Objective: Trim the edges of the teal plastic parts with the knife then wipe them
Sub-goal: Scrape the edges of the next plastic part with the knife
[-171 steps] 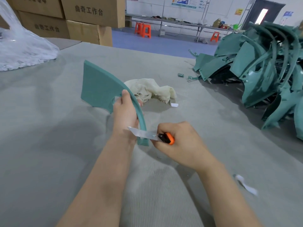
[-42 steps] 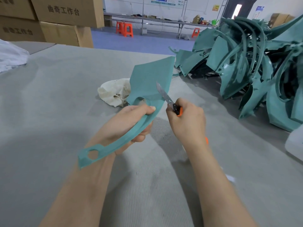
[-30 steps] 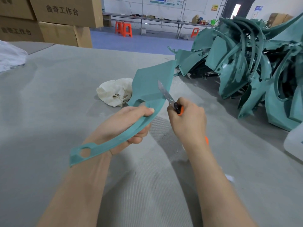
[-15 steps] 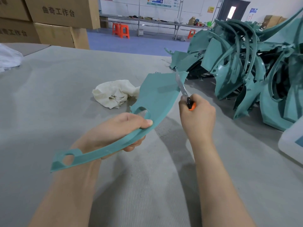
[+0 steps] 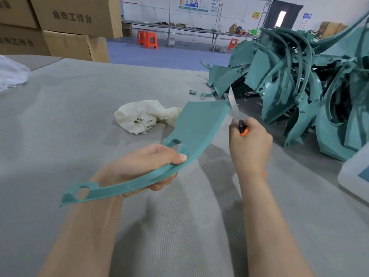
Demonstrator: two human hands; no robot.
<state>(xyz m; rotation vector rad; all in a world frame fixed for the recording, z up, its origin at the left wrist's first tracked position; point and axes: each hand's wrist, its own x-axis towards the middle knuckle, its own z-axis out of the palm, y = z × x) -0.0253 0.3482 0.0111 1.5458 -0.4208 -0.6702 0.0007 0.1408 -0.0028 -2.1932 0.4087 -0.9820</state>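
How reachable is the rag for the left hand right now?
Probably not yet: the left hand grips the teal part, so it is occupied. Otherwise nothing visible lies between it and the rag.

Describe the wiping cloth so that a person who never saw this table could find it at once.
Look at the wide grey table, left of the big pile of teal parts. Near its middle, just beyond the left hand, lies the cloth. It is crumpled cream fabric, unlike the hard teal plastic around it.
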